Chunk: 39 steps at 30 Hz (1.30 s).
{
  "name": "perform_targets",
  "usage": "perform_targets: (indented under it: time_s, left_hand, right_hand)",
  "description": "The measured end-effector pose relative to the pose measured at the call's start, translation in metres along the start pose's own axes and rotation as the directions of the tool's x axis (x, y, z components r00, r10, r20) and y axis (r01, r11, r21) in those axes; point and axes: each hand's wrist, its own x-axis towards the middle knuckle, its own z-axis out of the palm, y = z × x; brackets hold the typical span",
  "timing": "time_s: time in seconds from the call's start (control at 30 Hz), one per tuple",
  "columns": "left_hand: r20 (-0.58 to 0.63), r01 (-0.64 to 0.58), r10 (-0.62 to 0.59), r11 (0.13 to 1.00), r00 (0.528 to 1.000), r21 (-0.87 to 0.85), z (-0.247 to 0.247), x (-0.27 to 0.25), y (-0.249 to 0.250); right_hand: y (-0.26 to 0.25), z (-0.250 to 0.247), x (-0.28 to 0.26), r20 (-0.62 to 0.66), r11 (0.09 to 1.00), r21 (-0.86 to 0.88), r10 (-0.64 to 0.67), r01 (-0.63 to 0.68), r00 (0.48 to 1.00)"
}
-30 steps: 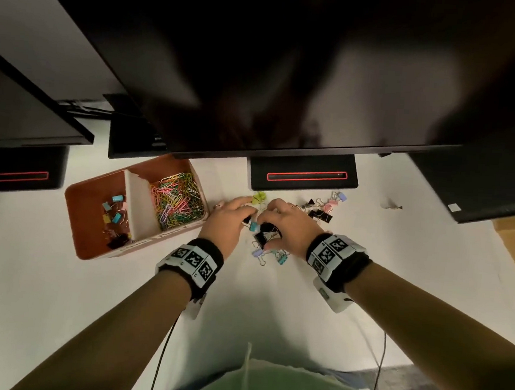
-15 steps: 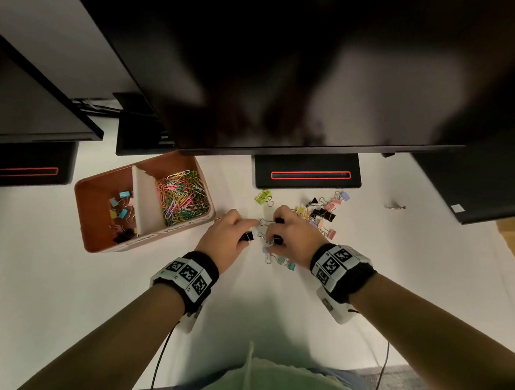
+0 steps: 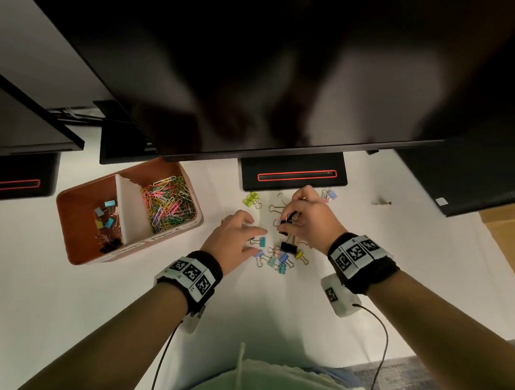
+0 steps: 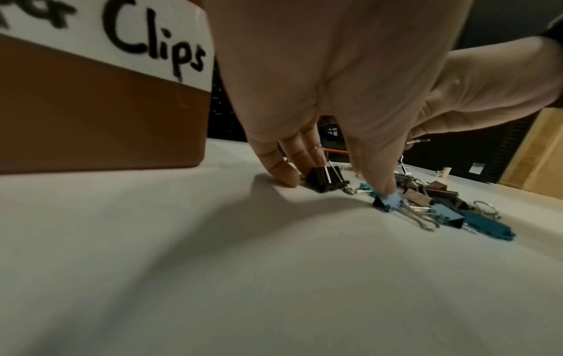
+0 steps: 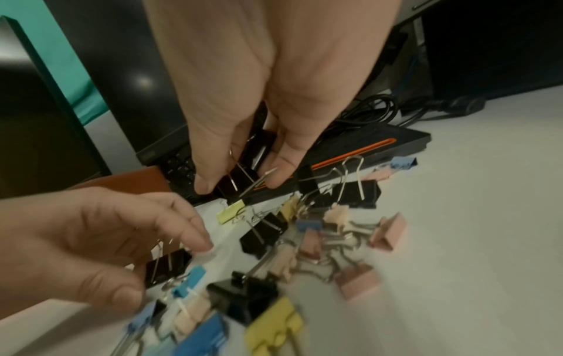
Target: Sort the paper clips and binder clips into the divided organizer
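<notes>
On the desk [image 3: 45,286], two hands, one organizer [image 3: 73,243], two compartments.

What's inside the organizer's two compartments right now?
Organizer: paper clips fill the right compartment; a few binder clips lie in the left. Anything beneath the paper clips is hidden.

right hand [image 3: 306,219] is pinching a black binder clip [image 3: 287,224] above the loose pile of binder clips [image 3: 279,257] | left hand [image 3: 235,239] is resting fingers-down at the pile's left edge | divided organizer [image 3: 73,243] is sitting left of the left hand, paper clips [image 3: 168,204] lying in its nearer compartment
</notes>
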Motion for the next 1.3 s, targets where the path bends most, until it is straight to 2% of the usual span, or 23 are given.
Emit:
perform_targets:
  time_s: [0.1,0.3,0.43,0.63,0.73,0.8,0.9,1.03,1.1,1.17,1.23,1.3]
  left_hand:
    - [0.031,-0.006,0.006,1.0,0.999,0.018,0.002,0.006,0.004]
    - [0.021,0.04,-0.038,0.994,0.999,-0.098,0.003,0.013,0.007]
    - [-0.01,0.037,-0.039,0.987,0.999,-0.157,0.003,0.009,0.001]
    - [-0.1,0.066,-0.102,0.948,0.99,-0.31,-0.006,-0.012,-0.008]
    - [-0.193,0.01,-0.092,0.921,0.977,-0.388,-0.027,-0.04,-0.002]
    - [-0.294,-0.037,-0.096,0.908,0.951,-0.417,-0.048,-0.064,-0.001]
    - [-0.43,-0.019,-0.209,0.883,0.878,-0.469,-0.082,-0.103,-0.023]
    - [-0.563,0.068,-0.454,0.816,0.691,-0.575,-0.115,-0.141,-0.073]
    - [-0.564,0.093,-0.539,0.769,0.625,-0.632,-0.124,-0.151,-0.094]
    - [-0.488,0.033,-0.611,0.644,0.623,-0.764,-0.127,-0.154,-0.113]
    - [-0.362,0.031,-0.661,0.504,0.657,-0.863,-0.129,-0.156,-0.121]
    - [-0.307,0.083,-0.66,0.49,0.686,-0.868,-0.13,-0.159,-0.124]
  right_hand:
    - [0.003,-0.008,0.0,-0.007,0.999,-0.029,0.02,-0.02,1.0]
    - [0.005,-0.011,-0.007,0.059,0.998,-0.059,0.015,-0.012,0.998]
    - [0.008,-0.004,-0.007,0.054,0.998,-0.057,-0.009,0.012,0.999]
    - [-0.006,0.006,-0.008,0.089,0.996,-0.065,-0.061,0.067,0.994]
    - [-0.022,0.011,-0.007,0.089,0.987,-0.056,-0.148,0.153,0.985]
    - [-0.04,0.017,-0.004,0.082,0.969,-0.034,-0.243,0.246,0.967]
    - [-0.081,0.029,0.009,0.099,0.929,-0.008,-0.368,0.371,0.924]
    - [-0.157,0.056,0.036,0.098,0.862,0.073,-0.507,0.502,0.856]
    - [-0.195,0.073,0.049,0.12,0.853,0.107,-0.522,0.511,0.845]
    - [-0.226,0.091,0.061,0.129,0.862,0.128,-0.504,0.49,0.854]
    - [-0.244,0.107,0.07,0.154,0.887,0.159,-0.456,0.434,0.877]
    - [-0.251,0.114,0.072,0.174,0.901,0.156,-0.429,0.405,0.886]
